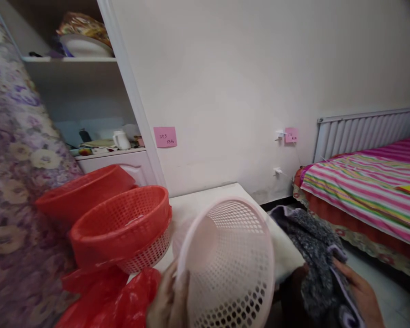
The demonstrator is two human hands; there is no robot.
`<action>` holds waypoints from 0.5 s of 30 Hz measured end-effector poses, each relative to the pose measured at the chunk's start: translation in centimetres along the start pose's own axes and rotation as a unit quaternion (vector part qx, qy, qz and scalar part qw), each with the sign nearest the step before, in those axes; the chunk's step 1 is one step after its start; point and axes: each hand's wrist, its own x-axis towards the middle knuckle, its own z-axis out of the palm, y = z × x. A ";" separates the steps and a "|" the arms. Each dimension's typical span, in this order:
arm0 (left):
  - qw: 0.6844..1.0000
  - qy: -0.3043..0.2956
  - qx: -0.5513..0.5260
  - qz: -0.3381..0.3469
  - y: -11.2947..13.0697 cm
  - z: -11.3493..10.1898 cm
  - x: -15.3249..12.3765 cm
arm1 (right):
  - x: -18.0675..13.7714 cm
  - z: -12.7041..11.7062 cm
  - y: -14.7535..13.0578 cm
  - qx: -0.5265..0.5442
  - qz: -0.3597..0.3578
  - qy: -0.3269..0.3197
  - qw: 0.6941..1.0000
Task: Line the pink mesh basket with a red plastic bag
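Left hand (168,298) grips the rim of a tilted pink basket (230,264), fingers closed on it. Right hand (360,291) clutches a grey cloth (314,246). Red baskets (121,228) sit just beside.

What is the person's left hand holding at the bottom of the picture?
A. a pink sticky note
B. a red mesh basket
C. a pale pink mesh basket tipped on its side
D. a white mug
C: the left hand grips the rim of the pale pink basket, which lies tipped with its opening facing the camera; the red baskets sit untouched beside it.
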 end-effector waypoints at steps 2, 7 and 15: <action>0.996 0.017 -0.068 -0.058 1.0 -0.9 1.2 | 0.5 -0.4 -0.9 0.025 -0.035 0.030 0.999; 0.973 0.052 -0.193 -0.117 2.3 -1.7 2.7 | 4.5 -0.9 0.5 -0.139 -0.158 -0.012 0.977; 0.935 0.048 -0.289 -0.198 0.7 -1.4 4.5 | 13.5 -2.7 5.4 -0.566 -0.307 -0.009 0.765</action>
